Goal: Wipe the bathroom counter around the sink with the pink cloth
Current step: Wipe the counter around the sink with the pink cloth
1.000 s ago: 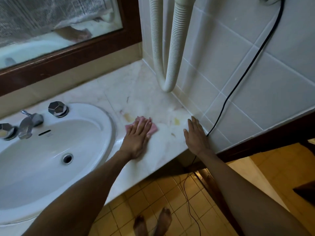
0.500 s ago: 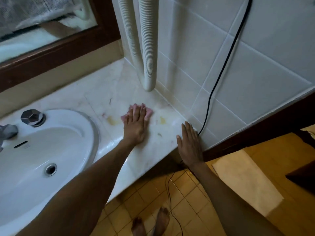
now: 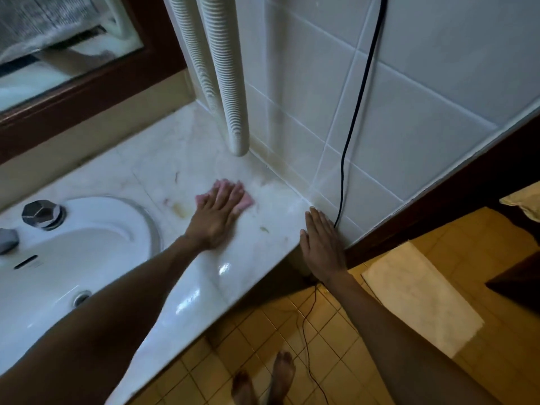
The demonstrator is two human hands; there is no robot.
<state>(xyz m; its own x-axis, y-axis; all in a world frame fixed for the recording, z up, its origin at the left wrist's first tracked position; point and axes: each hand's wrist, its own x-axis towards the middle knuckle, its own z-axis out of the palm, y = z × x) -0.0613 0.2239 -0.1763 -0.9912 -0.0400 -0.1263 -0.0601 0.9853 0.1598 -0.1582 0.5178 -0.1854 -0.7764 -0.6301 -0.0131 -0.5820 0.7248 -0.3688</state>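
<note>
My left hand (image 3: 216, 213) lies flat on the pink cloth (image 3: 245, 201), pressing it onto the pale marble counter (image 3: 175, 165) right of the white sink (image 3: 96, 252). Only the cloth's edges show around my fingers. My right hand (image 3: 321, 247) rests flat, fingers together, on the counter's front right corner beside the tiled wall, holding nothing. Yellowish stains (image 3: 179, 207) mark the counter just left of the cloth, and a small speck (image 3: 264, 229) lies between my hands.
Two ribbed white hoses (image 3: 230, 83) hang down to the counter by the wall. A black cable (image 3: 355, 112) runs down the tiles past my right hand to the floor. A tap knob (image 3: 42, 214) sits on the sink rim. A pale mat (image 3: 420, 296) lies on the yellow tile floor.
My left hand has slid the cloth away from the sink, farther back toward the hoses and the wall. My right hand has stayed at the counter corner. The view has shifted right.
</note>
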